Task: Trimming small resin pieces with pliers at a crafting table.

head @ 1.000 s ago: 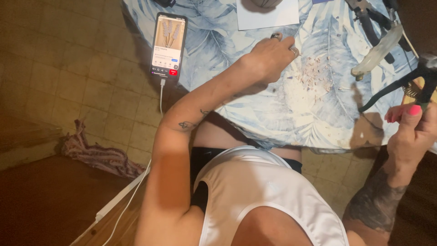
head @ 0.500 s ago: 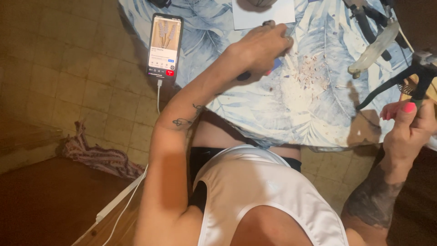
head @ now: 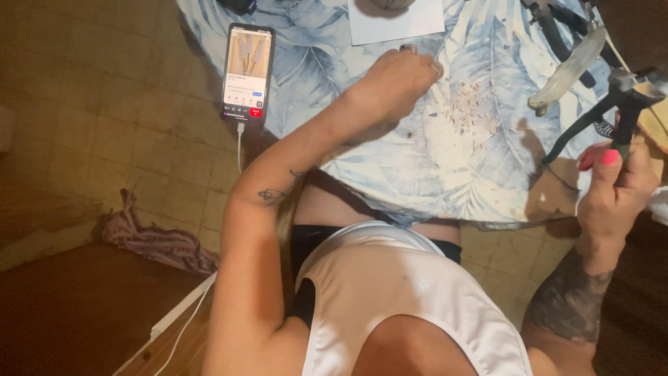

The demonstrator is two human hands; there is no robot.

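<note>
Head view shows the right hand point(head: 616, 191) clamped around dark pliers point(head: 598, 118), rigid, fairly heavy, best held by their handles, while the left hand point(head: 393, 83) rests curled on the leaf-print tablecloth point(head: 362, 160).

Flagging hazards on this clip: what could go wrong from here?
1. The phone lies at the table edge with its cable hanging; a snag could pull it off.
2. The right hand holds the pliers in the air; they might slip.
3. The left hand rests beside loose chips, which could scatter.
</note>
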